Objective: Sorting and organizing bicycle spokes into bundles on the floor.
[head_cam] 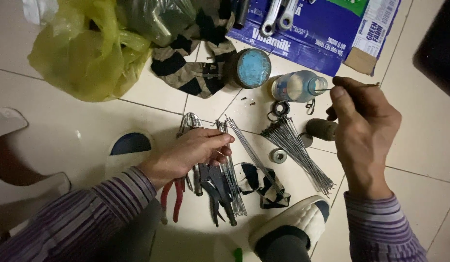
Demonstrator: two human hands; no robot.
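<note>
My left hand (195,151) rests over a bundle of thin metal spokes (230,167) on the tiled floor, fingers closed around a few of them. My right hand (363,128) pinches a single thin spoke (323,90) whose tip reaches into the mouth of a small clear plastic bottle (297,86) lying on its side. A second fan of spokes (295,148) lies between my hands. Pliers with red handles (172,199) and other dark hand tools (215,191) lie under my left wrist.
A round tin with a blue lid (253,68), a striped cloth (195,73), a yellow plastic bag (89,53) and a blue flattened carton with wrenches (322,29) lie farther away. Small rings and a bearing (278,155) sit near the spokes. A white slipper (297,221) is at the near edge.
</note>
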